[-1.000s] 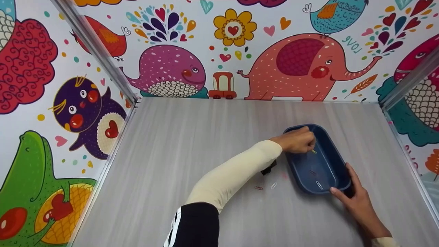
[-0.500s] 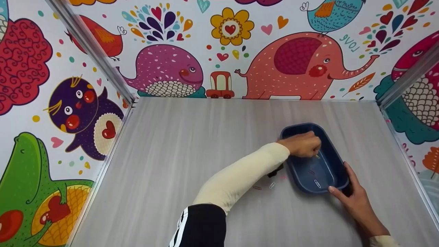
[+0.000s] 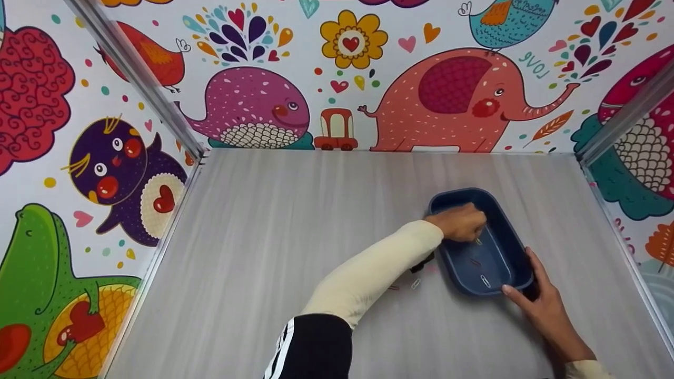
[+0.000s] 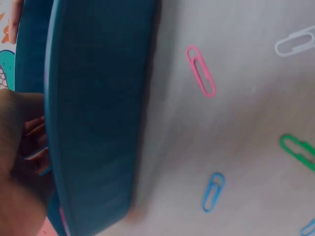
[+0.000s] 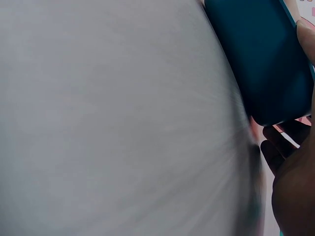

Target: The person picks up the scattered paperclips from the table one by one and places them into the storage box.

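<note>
A dark blue plastic bin sits toward the table's right side. My left hand reaches inside it with fingers curled, and a yellow paper clip sticks out below the fingertips, pinched there. In the left wrist view the left hand is partly hidden behind the bin wall. On the bin floor lie a reddish paper clip and a white paper clip. My right hand grips the near right corner, thumb on the rim and fingers along the outer side.
Loose paper clips lie on the table left of the bin: pink, white, green and blue. A red paper clip shows beside the left sleeve. Cartoon-printed walls enclose the table.
Inside the bin, my left hand has shifted toward the near end, then slightly back left, the yellow paper clip moving with it. The right hand keeps its grip; the head view drifted slightly.
</note>
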Tool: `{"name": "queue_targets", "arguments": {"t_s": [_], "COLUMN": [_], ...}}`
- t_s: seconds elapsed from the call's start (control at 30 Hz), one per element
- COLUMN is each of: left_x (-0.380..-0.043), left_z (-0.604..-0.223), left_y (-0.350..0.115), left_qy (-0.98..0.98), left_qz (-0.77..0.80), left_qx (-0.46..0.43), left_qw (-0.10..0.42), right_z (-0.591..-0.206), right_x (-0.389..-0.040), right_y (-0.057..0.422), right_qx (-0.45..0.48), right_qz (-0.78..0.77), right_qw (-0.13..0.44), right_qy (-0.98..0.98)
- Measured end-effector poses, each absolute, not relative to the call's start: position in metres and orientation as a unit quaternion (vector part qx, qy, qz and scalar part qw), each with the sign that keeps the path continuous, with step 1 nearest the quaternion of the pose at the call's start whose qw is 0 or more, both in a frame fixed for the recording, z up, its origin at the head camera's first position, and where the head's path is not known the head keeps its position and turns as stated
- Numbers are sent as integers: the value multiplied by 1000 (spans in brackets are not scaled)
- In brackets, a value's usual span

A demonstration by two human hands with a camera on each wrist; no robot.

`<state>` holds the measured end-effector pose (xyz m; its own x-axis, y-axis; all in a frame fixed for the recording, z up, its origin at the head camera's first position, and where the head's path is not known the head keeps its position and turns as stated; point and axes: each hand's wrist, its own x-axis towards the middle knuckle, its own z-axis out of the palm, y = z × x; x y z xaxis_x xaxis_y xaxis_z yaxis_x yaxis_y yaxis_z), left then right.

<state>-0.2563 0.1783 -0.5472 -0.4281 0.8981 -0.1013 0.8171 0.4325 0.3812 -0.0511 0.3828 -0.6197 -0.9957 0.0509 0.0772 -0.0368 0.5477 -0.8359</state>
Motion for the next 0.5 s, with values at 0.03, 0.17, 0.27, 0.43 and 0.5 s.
{"name": "queue_targets", "arguments": {"t_s": [0.03, 0.17, 0.27, 0.43, 0.5], "left_x": [-257, -257, -256, -253, -252], "left_z": [-547, -547, -545, -534, -529], "left_y": [178, 178, 178, 177, 176], "left_qy": [834, 835, 833, 824, 825], "left_qz": [140, 141, 143, 161, 169], "left_qx": [513, 509, 511, 522, 518], "left_qw": [147, 153, 155, 148, 152], "right_z": [-620, -619, -620, -620, -620], "right_x": [-51, -51, -51, -51, -52], "right_y": [383, 383, 383, 383, 383], "right_qx": [-6, -9, -8, 3, 5], "right_qz": [475, 472, 470, 483, 486], "right_qw": [45, 42, 44, 48, 47], "right_qy": [-879, -880, -881, -875, -873]}}
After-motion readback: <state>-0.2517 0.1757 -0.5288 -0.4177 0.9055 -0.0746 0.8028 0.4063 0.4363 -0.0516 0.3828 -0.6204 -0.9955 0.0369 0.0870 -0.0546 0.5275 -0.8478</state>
